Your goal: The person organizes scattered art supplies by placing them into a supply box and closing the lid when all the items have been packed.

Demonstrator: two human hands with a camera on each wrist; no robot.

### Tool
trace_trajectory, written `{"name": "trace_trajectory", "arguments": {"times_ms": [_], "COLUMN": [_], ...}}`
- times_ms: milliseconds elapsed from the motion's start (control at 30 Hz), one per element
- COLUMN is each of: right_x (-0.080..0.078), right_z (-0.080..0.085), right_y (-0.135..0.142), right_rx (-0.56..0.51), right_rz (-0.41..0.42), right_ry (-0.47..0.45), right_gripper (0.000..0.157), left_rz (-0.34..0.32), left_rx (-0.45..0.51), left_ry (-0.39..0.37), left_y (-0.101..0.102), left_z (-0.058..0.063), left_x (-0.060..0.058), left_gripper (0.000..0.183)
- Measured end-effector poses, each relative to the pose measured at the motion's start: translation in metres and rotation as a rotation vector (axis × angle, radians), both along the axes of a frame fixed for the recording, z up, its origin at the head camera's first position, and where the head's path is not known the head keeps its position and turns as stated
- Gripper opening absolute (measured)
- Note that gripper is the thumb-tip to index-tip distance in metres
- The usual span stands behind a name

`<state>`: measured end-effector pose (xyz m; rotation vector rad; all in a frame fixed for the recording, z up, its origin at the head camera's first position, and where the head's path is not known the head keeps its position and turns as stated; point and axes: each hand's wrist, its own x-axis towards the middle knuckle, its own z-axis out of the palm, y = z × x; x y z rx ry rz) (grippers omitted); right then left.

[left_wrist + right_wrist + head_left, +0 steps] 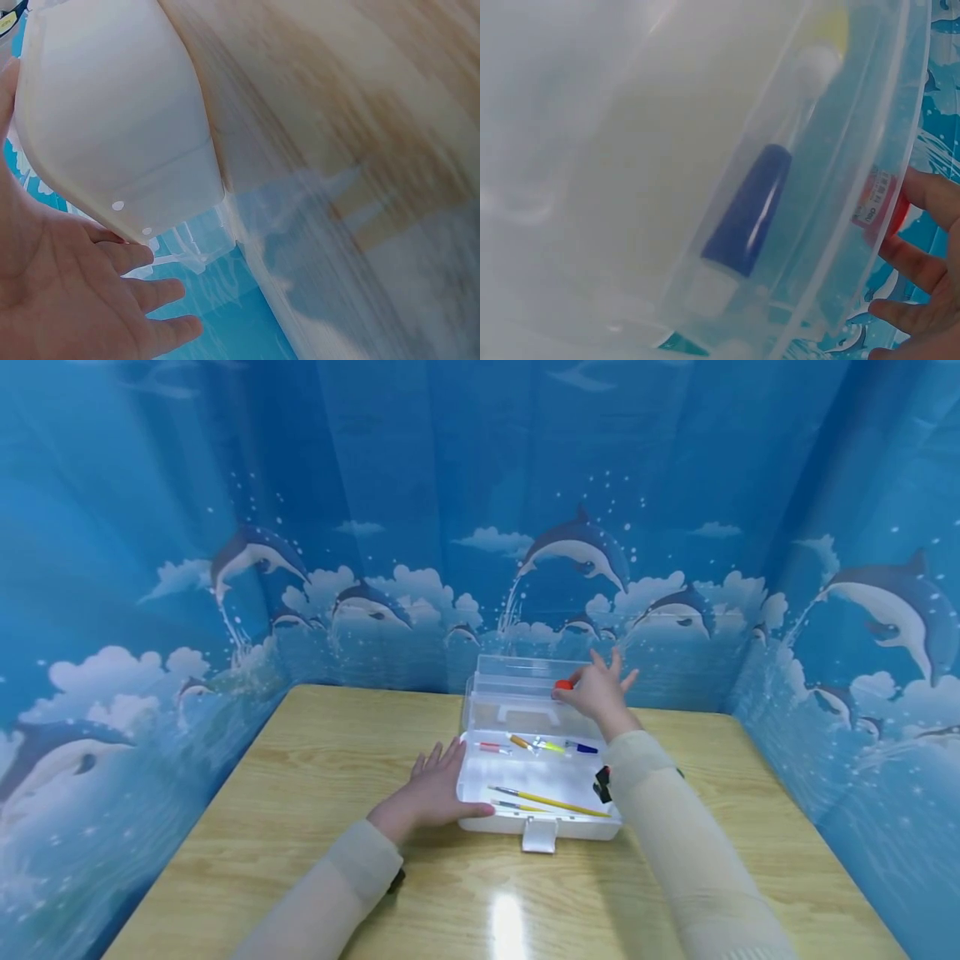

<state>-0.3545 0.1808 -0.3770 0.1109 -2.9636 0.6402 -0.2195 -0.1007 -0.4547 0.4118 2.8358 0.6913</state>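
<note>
Largest in my head view is the blue cloth curtain printed with dolphins (450, 460), standing far, left and right of a light wood-grain worktop (337, 760). Toward the worktop's far side I have a shallow white plastic box (495, 824), its clear plastic lid (517, 666) raised on the far side. My left hand (435, 789) lies along the box's left wall, thumb at the near left corner; that grip is released, fingers straight and spread. My right hand (597, 691) reaches to the lid, its grip pinching. Inside the box, a long yellow-handled paintbrush (562, 802) and a shorter paintbrush (525, 807) lie near; slim pink (491, 747), orange (519, 742), yellow (553, 747) and dark blue pieces (585, 748) lie far. Smallest is the red-capped labelled jar (564, 684), between right thumb and forefinger at the lid; whether they touch I cannot tell. I judge the step in hand to be moving this jar, and the next move to call for a sure pinch and a steady box
</note>
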Motion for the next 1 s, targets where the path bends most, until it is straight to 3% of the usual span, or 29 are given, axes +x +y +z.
{"name": "trace_trajectory", "arguments": {"times_ms": [533, 1000], "right_x": [0.005, 0.021], "right_z": [0.006, 0.021], "right_y": [0.005, 0.018], "right_rx": [0.011, 0.035], "right_rz": [0.029, 0.018], "right_ry": [0.013, 0.050], "right_gripper": [0.043, 0.038], "left_rz": [-0.005, 0.008], "left_rx": [-0.012, -0.027], "left_ry": [0.012, 0.000], "left_y": [0.000, 0.001], "left_z": [0.000, 0.000], "left_x": [-0.001, -0.001], "left_gripper": [0.126, 0.126]}}
